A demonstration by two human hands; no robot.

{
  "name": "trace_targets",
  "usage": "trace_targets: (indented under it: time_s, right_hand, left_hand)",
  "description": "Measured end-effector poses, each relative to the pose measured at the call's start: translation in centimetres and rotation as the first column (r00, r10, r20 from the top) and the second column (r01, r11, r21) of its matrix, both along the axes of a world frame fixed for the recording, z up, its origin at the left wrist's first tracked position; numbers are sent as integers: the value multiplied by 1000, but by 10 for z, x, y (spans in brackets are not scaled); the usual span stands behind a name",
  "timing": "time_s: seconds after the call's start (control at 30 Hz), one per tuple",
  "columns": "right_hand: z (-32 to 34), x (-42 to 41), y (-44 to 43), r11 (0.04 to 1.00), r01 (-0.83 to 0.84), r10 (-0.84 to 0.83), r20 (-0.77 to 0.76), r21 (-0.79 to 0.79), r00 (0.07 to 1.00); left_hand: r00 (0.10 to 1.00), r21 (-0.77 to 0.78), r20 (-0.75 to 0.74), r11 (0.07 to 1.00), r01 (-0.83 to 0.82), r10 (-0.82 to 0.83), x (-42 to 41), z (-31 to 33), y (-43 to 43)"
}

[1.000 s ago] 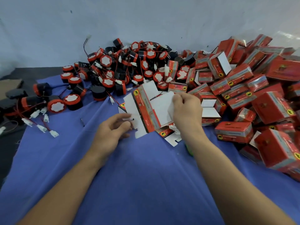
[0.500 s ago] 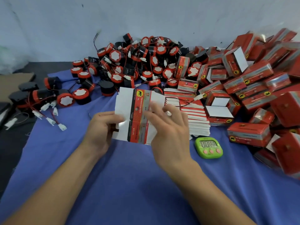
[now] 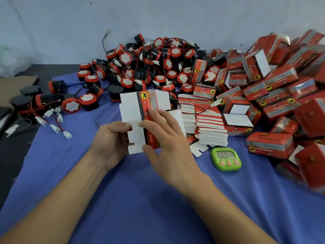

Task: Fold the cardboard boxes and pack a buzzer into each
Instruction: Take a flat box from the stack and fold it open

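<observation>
A flat, unfolded red-and-white cardboard box (image 3: 139, 110) stands upright between my hands above the blue cloth. My left hand (image 3: 110, 141) pinches its lower left flaps from the side. My right hand (image 3: 167, 136) holds its red printed panel, with fingers on the front and the thumb at the lower edge. A stack of flat box blanks (image 3: 207, 127) lies just right of my right hand. Red-and-black buzzers (image 3: 149, 67) with wires are heaped at the back.
Folded red boxes (image 3: 274, 95) are heaped along the right side. A green digital timer (image 3: 226, 158) lies on the blue cloth (image 3: 140, 199) to the right of my right wrist. More buzzers (image 3: 70, 104) and white connectors lie at the left near the cloth's edge.
Both hands lifted a flat box off the pile and brought it upright toward me. My right hand moved from the stack onto its red panel. The camera shifted, bringing the timer into view.
</observation>
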State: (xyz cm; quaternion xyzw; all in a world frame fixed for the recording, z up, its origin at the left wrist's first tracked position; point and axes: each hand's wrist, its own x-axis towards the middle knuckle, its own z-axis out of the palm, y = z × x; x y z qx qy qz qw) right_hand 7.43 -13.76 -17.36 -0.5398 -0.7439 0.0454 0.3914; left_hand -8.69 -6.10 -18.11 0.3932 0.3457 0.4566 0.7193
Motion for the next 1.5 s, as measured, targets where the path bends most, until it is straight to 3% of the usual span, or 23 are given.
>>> trace_targets:
  time_s: [0.13,0.27,0.37,0.47,0.57,0.67,0.8,0.9,1.0,1.13,1.23,1.3,1.5]
  right_hand:
    - [0,0,2,1000,-16,15,29,17,999]
    - [5,0,0,999,-18,17,21,45,1000]
    - [11,5,0,997,42,-29,-201,61,979]
    - [14,13,-2,999,18,-37,-479,-44,877]
    - [13,19,-1,993,-105,44,-616,-63,787]
    - [18,25,3,956,-292,161,-803,-16,573]
    - [22,39,7,913,-406,138,-915,-30,378]
    - [22,46,8,866,-496,103,-948,-64,302]
    - [20,46,9,884,-460,78,-943,-84,322]
    - [16,44,11,953,-297,91,-882,-58,463]
    - [14,42,11,969,-246,97,-868,-30,487]
    - [13,42,12,966,-256,89,-883,-36,462]
    - [13,41,12,915,-404,91,-963,-20,254]
  left_hand:
    - [995,110,-98,994,-5,16,4,0,-1]
    - [997,129,-81,991,26,-16,11,-2,-4]
    - [984,182,-132,978,-98,123,17,-2,-4]
    - [957,314,-154,930,-189,246,16,-2,-2]
    - [964,502,-173,860,-89,201,18,-2,-4]
    - [975,588,-190,808,23,111,24,-2,-12]
    - [963,600,-231,799,27,141,28,0,-19]
    - [942,610,-269,793,6,200,29,3,-23]
    - [933,616,-282,787,-4,226,29,9,-26]
    - [916,615,-284,787,-51,282,36,9,-35]
    - [897,557,-286,820,-132,338,43,7,-37]
    - [895,513,-292,845,-150,336,45,8,-36]
    - [944,330,-204,926,-183,259,50,15,-33]
